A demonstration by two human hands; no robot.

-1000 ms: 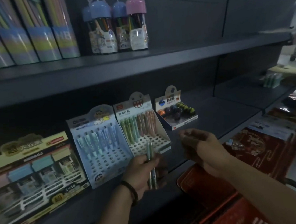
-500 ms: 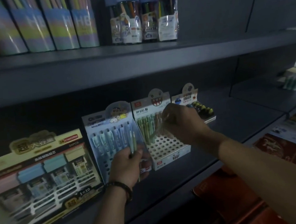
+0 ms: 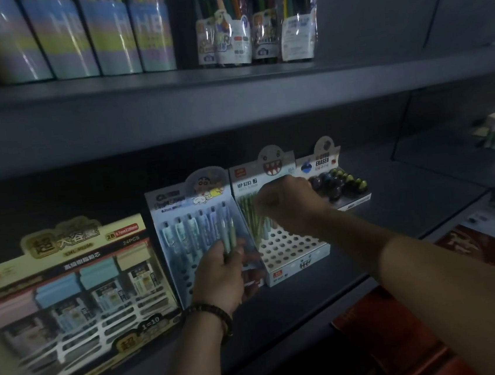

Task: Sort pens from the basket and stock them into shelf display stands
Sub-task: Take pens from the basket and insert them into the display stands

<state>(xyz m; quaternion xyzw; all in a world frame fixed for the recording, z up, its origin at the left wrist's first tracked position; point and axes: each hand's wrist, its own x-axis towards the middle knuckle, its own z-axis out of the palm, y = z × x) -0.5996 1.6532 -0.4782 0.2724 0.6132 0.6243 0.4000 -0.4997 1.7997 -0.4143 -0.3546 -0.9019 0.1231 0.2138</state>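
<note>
Stocking in progress, head view. The left hand (image 3: 223, 278) gripped two pale green pens (image 3: 228, 235), held upright in front of the blue display stand (image 3: 181, 234), fingers curled round their lower barrels. The right hand (image 3: 287, 203) reached into the back rows of the white display stand (image 3: 296, 252); its fingers were curled at the green pens (image 3: 250, 214) already seated there, but whether they pinched one could not be told. Judged from the layout, the task was partly done: the white stand's rear rows were filled while several front rows of holes stood empty, and the blue stand showed six pens in its top row. Two pens in hand remained to be placed. The basket was not identifiable. Three stands with holes or trays shared this shelf (image 3: 395, 208), counting the eraser box (image 3: 326, 163).
</note>
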